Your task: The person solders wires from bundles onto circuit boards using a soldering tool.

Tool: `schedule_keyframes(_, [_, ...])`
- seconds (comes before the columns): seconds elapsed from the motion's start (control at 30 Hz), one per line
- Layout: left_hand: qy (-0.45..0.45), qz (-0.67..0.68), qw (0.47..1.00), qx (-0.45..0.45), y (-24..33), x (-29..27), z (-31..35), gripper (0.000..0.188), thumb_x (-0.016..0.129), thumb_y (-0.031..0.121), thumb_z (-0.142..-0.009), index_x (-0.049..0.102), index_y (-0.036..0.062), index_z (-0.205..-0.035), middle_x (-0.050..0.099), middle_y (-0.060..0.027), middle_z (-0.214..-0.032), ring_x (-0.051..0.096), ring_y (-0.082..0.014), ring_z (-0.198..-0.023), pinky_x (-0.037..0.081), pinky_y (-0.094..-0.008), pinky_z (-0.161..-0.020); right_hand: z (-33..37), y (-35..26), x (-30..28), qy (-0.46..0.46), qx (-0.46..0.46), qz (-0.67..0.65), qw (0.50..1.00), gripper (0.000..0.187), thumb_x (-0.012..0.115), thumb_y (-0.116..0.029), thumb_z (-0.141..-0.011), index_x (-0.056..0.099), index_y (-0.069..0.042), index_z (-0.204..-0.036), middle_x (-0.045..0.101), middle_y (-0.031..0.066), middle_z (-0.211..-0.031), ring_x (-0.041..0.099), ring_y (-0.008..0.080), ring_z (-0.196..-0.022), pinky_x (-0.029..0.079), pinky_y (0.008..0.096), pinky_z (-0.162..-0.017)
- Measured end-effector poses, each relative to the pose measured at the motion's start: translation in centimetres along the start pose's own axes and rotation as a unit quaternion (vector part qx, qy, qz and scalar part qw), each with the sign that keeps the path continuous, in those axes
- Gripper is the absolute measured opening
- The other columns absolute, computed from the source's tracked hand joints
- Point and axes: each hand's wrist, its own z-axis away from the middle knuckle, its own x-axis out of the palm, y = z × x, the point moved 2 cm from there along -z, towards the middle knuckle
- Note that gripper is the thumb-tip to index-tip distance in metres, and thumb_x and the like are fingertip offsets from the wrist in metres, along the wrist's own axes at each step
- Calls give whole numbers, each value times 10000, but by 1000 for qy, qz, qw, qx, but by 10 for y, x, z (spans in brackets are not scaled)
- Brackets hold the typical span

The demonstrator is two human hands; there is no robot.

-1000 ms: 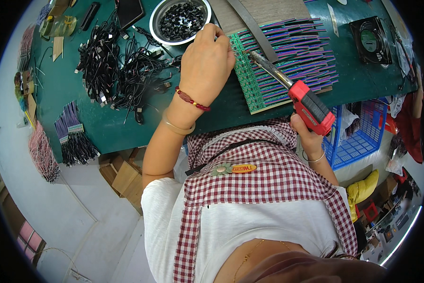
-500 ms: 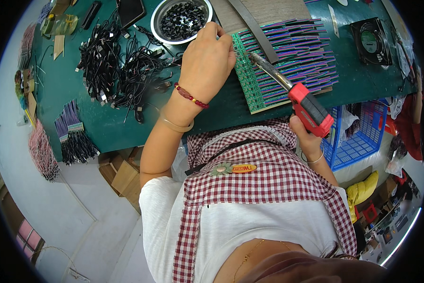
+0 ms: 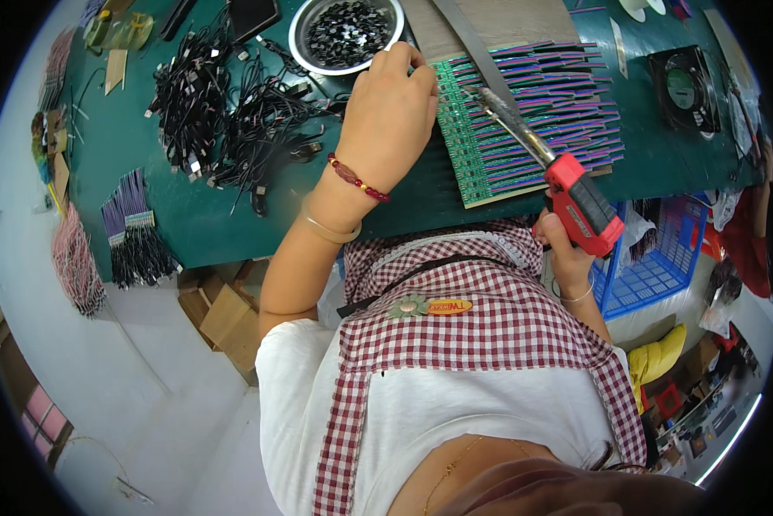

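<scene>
My right hand [image 3: 565, 245] grips a red and black soldering gun [image 3: 582, 202]. Its metal barrel points up and left, with the tip over the green circuit board panel [image 3: 460, 142]. Rows of striped purple, blue and black wires [image 3: 550, 112] run rightward from that panel. My left hand [image 3: 391, 107], with a beaded bracelet, is at the panel's upper left edge, just below the metal bowl [image 3: 299, 52] of small black parts [image 3: 348, 34]. Its fingers are bent and drawn together; whatever lies between them is hidden. A grey metal strip [image 3: 477, 56] lies slantwise across the wires.
Bundled black cables [image 3: 193, 103] cover the green table [image 3: 206, 232] left of my hand. Wired strips [image 3: 133, 232] hang over its front left edge. A black fan [image 3: 683, 90] sits at the right. A blue crate [image 3: 653, 275] stands below the table's right side.
The whole view has shifted slightly. The soldering gun's tip has moved a little right, away from the panel's left edge. My left hand keeps nearly the same pose near the bowl.
</scene>
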Motion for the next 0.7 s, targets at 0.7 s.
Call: schedule_keyframes(0.7, [214,297,923,-121,-110,-66,48,178,441,28,-906,550,16,-1045,599,-39,-740,500,-77,-614,391,-209,-552,-16,-26,6,43,20,-195,980,325,567,-21,-860,499,54,-1169,538,57,-696,491,99,-569,414,234,-541])
